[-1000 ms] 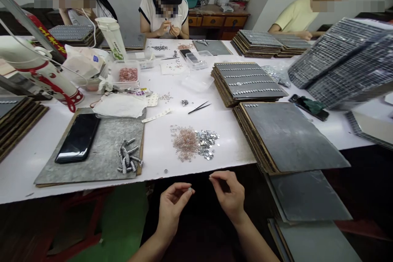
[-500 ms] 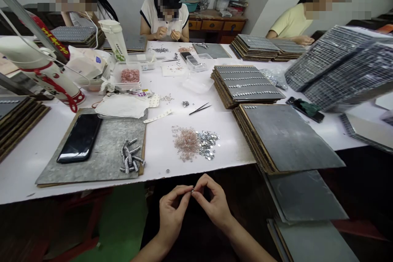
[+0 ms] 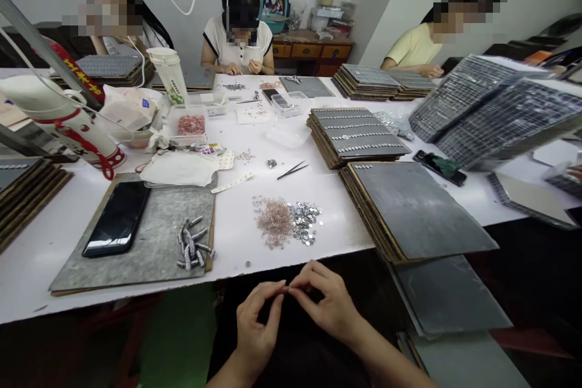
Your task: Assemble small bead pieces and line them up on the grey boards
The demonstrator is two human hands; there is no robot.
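Over my lap, just off the table's front edge, my left hand (image 3: 258, 318) and my right hand (image 3: 325, 297) meet fingertip to fingertip. Both pinch at a tiny piece between them, too small to make out. Beyond them on the table lies a heap of small pinkish clear pieces (image 3: 274, 224), touching a heap of small silver discs (image 3: 307, 221). One loose silver disc (image 3: 248, 264) sits near the edge. Farther back are black tweezers (image 3: 293, 170) beside a small dark metallic cluster (image 3: 271, 163).
On the right stand a stack of grey boards (image 3: 422, 209) and another board stack with rows of discs (image 3: 357, 133). To the left, a phone (image 3: 117, 218) and silver ridged pieces (image 3: 193, 245) rest on a grey board (image 3: 159, 260). Several people sit across the table (image 3: 236, 224).
The view has tilted slightly, so the table sits lower in it. My fingertips have shifted a little around the tiny piece; my hands stay together.
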